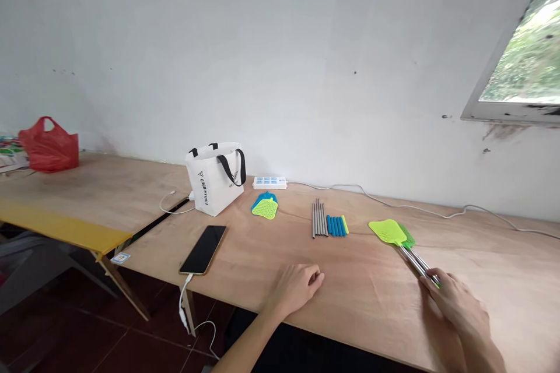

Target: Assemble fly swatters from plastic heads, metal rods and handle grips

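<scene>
My right hand point(459, 301) is closed around the handle end of a fly swatter with a yellow-green head point(388, 231) and a thin metal rod. A second swatter with a green head point(408, 236) lies partly beneath it, its rod running alongside toward the same hand; whether both are gripped is hard to tell. My left hand point(298, 288) rests near the table's front edge with its fingers curled and nothing visible in them. Beyond it lie several metal rods point(319, 219) in a row, beside several blue grips point(336, 226) and a yellow-green grip point(345, 224).
Loose swatter heads, yellow-green point(265, 208) over blue point(258, 200), lie near a white power strip point(270, 182). A white bag point(214, 183) stands left of them. A phone point(203, 249) with a cable lies at the front left. A red bag point(50, 148) sits on another table.
</scene>
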### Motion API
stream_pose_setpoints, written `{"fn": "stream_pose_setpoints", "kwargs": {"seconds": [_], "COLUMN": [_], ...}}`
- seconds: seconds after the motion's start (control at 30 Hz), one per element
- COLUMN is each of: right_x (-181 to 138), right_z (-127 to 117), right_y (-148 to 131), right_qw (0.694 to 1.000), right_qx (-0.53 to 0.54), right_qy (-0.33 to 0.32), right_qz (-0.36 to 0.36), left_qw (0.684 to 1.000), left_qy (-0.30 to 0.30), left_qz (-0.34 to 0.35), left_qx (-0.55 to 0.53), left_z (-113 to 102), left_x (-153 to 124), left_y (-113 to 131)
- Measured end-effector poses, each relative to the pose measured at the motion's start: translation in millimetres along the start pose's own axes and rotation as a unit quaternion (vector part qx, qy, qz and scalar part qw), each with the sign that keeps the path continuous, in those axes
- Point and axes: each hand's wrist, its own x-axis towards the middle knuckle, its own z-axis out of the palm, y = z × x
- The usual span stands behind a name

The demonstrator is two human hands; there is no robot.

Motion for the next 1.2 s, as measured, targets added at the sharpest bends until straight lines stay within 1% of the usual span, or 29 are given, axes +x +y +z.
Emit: {"fn": "stream_pose_setpoints", "kwargs": {"seconds": [0.1, 0.17, 0.2, 0.23, 0.27, 0.3, 0.33, 0.37, 0.4, 0.47, 0.53, 0.63, 0.77, 0.87, 0.9, 0.97, 1.03, 1.1, 1.2], "right_x": [-5.5, -10.1, -13.0, -16.4, -20.5, -25.1, -30.0, -34.9, -39.3, -45.6, -47.9, -46.6, -43.8, -42.0, -41.0, -37.8, -32.9, -27.2, -20.4], "right_z": [0.9, 3.7, 6.3, 9.6, 13.6, 18.1, 22.7, 26.9, 30.5, 34.6, 34.7, 30.3, 19.1, 4.0, -1.9, -13.5, -23.1, -29.8, -34.8], "right_y": [-13.4, -30.6, -41.9, -54.6, -68.3, -82.2, -95.3, -107.0, -116.5, -127.8, -130.1, -126.6, -127.6, -134.5, -137.4, -143.0, -147.8, -151.4, -154.4], "right_qw": [0.998, 0.995, 0.992, 0.986, 0.979, 0.973, 0.970, 0.973, 0.974, 0.973, 0.969, 0.964, 0.960, 0.951, 0.948, 0.941, 0.939, 0.942, 0.946], "right_qx": [-0.012, 0.002, 0.014, 0.025, 0.025, 0.012, -0.011, -0.037, -0.062, -0.097, -0.113, -0.123, -0.132, -0.132, -0.132, -0.131, -0.126, -0.120, -0.116], "right_qy": [0.054, 0.073, 0.064, 0.040, 0.006, -0.030, -0.063, -0.082, -0.087, -0.087, -0.090, -0.098, -0.090, -0.095, -0.102, -0.113, -0.117, -0.115, -0.109], "right_qz": [-0.022, -0.073, -0.112, -0.159, -0.204, -0.229, -0.234, -0.215, -0.199, -0.189, -0.200, -0.215, -0.231, -0.261, -0.272, -0.291, -0.297, -0.292, -0.281], "left_qw": [1.000, 1.000, 1.000, 1.000, 1.000, 1.000, 1.000, 1.000, 1.000, 1.000, 1.000, 1.000, 0.998, 0.994, 0.992, 0.988, 0.984, 0.977, 0.965], "left_qy": [0.000, 0.002, 0.005, 0.007, 0.010, 0.012, 0.012, 0.010, 0.008, 0.005, 0.003, 0.004, 0.024, 0.029, 0.031, 0.047, 0.081, 0.124, 0.162], "left_qz": [-0.002, -0.001, 0.001, 0.003, 0.005, 0.005, 0.005, 0.005, 0.004, 0.004, 0.000, 0.000, 0.043, 0.079, 0.084, 0.072, 0.034, -0.035, -0.096], "left_qx": [0.002, 0.002, 0.002, 0.002, 0.003, 0.004, 0.005, 0.006, 0.006, 0.006, 0.007, 0.009, 0.027, 0.072, 0.091, 0.128, 0.156, 0.171, 0.184], "left_z": [0.1, 0.6, 1.0, 1.5, 2.0, 2.5, 2.8, 3.0, 3.0, 2.8, 2.8, 4.5, 7.8, 5.9, 3.9, -2.4, -11.9, -24.4, -45.0], "left_x": [0.1, 0.0, -0.1, -0.2, -0.2, -0.2, -0.1, 0.0, 0.2, 0.4, 0.4, -0.4, -0.7, 4.7, 8.7, 20.5, 36.9, 55.8, 82.5], "left_y": [-0.1, -0.4, -0.6, -0.9, -1.2, -1.5, -1.7, -1.9, -2.0, -2.0, -1.8, -1.9, -8.9, -27.6, -37.3, -61.3, -89.4, -118.3, -155.2]}}
